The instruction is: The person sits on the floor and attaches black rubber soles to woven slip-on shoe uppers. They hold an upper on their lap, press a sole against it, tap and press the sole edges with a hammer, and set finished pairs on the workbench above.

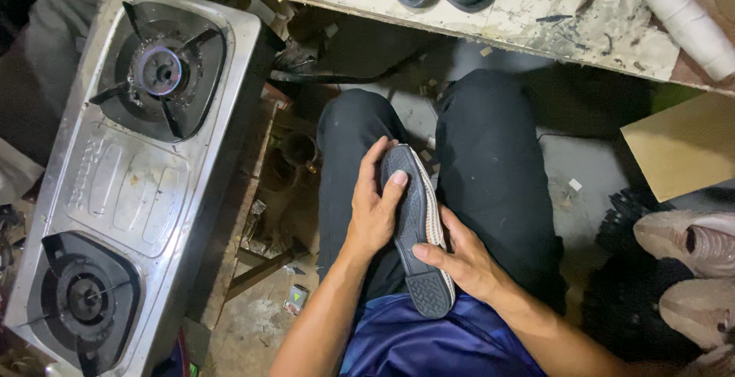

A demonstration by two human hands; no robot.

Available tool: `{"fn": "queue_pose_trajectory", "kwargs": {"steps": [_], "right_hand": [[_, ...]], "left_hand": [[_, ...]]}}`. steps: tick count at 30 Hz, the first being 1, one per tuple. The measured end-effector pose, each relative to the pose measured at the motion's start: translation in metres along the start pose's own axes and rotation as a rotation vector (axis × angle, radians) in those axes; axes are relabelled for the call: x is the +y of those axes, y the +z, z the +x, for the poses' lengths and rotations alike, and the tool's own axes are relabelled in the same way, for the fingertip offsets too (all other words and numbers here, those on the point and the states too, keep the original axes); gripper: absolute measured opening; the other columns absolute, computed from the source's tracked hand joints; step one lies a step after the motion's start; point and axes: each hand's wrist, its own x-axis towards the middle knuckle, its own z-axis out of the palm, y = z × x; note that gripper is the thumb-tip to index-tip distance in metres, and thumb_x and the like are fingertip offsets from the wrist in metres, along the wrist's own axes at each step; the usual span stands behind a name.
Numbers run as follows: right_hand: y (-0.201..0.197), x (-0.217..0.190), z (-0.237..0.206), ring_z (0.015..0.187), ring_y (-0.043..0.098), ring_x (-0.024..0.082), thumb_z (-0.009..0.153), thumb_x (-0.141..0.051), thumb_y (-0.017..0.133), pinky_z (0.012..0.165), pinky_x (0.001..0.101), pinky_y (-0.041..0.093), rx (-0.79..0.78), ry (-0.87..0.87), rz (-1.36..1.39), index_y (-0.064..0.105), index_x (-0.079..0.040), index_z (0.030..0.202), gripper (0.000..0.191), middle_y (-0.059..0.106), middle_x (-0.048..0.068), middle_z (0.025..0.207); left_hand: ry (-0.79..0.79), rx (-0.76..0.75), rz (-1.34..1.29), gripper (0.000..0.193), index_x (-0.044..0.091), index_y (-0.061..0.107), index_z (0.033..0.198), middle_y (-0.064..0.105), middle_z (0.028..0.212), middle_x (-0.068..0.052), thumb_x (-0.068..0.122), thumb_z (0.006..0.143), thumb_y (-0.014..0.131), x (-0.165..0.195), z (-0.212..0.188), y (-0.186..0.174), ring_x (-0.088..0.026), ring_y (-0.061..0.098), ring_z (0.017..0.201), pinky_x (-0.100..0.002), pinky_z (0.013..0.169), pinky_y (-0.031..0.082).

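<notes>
Shoe sole-up on lap; left hand, right hand fingers curled, gripping it.

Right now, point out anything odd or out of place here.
The gas stove has its far burner lit with nothing on it. Both hands, left and right, grip a shoe sole-up in the lap.

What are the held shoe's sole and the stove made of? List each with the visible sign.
Shoe sole: probably dark matte rubber, moulded tread at the heel.
Gas stove: seemingly stainless steel, brushed grey sheen with embossed panel; black pan supports, likely cast metal.
</notes>
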Motion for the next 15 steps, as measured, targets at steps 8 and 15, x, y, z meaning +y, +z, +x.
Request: {"fn": "queue_pose_trajectory", "kwargs": {"steps": [8, 15], "right_hand": [[-0.007, -0.001, -0.008, 0.132, 0.054, 0.023, 0.084, -0.028, 0.076, 0.112, 0.0356, 0.042, -0.090, -0.056, 0.143, 0.035, 0.005, 0.156, 0.089, 0.055, 0.016, 0.143], [-0.010, 0.007, 0.003, 0.113, 0.061, 0.023, 0.083, -0.025, 0.073, 0.096, 0.0390, 0.051, -0.017, 0.087, 0.304, 0.038, 0.000, 0.154, 0.083, 0.061, 0.015, 0.130]], "left_hand": [[0.038, 0.001, -0.296, 0.049, 0.000, 0.044, 0.151, 0.051, 0.153, -0.019, 0.023, 0.109, 0.054, 0.028, 0.005, -0.009, -0.028, 0.053, 0.140, -0.041, 0.123, 0.040], [0.799, -0.079, 0.233, 0.045, 0.002, 0.047, 0.152, 0.049, 0.153, -0.019, 0.024, 0.113, 0.056, 0.174, -0.037, -0.024, -0.028, 0.048, 0.146, -0.042, 0.130, 0.036]]}}
